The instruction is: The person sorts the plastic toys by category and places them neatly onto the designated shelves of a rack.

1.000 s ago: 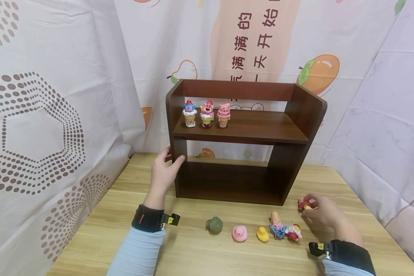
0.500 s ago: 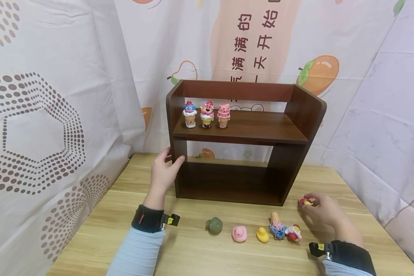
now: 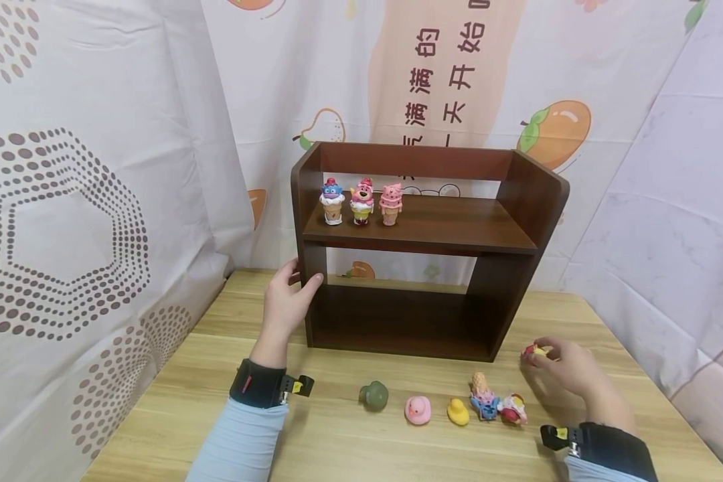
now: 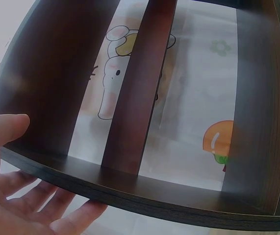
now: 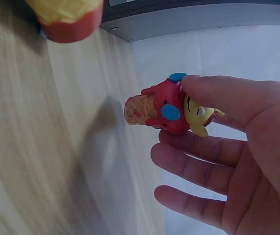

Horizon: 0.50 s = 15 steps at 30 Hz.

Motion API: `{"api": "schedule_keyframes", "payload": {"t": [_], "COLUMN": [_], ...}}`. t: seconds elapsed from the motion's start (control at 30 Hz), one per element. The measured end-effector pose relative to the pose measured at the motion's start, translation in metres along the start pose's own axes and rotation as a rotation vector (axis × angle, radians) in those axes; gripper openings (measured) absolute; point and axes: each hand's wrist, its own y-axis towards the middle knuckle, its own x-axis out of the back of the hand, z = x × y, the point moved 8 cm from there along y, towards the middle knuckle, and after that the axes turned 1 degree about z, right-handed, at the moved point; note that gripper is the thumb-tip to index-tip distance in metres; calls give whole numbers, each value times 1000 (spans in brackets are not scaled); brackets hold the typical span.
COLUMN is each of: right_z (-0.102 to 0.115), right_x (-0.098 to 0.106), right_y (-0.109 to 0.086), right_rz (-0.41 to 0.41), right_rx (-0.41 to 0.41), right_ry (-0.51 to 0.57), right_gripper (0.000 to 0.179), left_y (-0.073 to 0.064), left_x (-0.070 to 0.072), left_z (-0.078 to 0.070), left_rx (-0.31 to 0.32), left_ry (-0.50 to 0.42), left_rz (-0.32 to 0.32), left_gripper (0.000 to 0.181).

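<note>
A dark brown two-tier shelf (image 3: 422,241) stands on the wooden table. My left hand (image 3: 284,301) grips its left side panel, thumb on the inner face and fingers outside, as the left wrist view also shows. At the right, my right hand (image 3: 569,368) pinches an ice-cream-cone figurine (image 5: 166,110) between thumb and index finger. This figurine has a waffle cone, a red middle with blue spots and a yellow head. Its other fingers are spread below it. On the upper tier, three ice-cream-cone figurines, one blue-headed (image 3: 332,201), one pink-and-yellow (image 3: 362,202) and one pink (image 3: 391,205), stand upright at the left.
Along the table's front lie a green duck-like toy (image 3: 374,396), a pink duck (image 3: 418,410), a yellow duck (image 3: 458,412), a blue-and-pink cone figurine (image 3: 485,402) and a red-and-white figurine (image 3: 513,409). A printed curtain (image 3: 265,100) hangs behind the shelf.
The figurine in my right hand has turned slightly, showing more yellow. My left hand keeps its hold on the shelf. The head view has shifted a little.
</note>
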Motion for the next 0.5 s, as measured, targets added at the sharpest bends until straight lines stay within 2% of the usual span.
{"api": "schedule_keyframes", "payload": {"t": [0.5], "right_z": [12], "right_x": [17], "right_y": [-2], "right_rz": [-31], "right_rx": [11], "right_ry": [22], "right_gripper": [45], "left_y": [0], "left_x": [0], "left_z": [0], "left_rx": [2], "left_ry": [-7], "left_rz": [1], "left_gripper": [52]}}
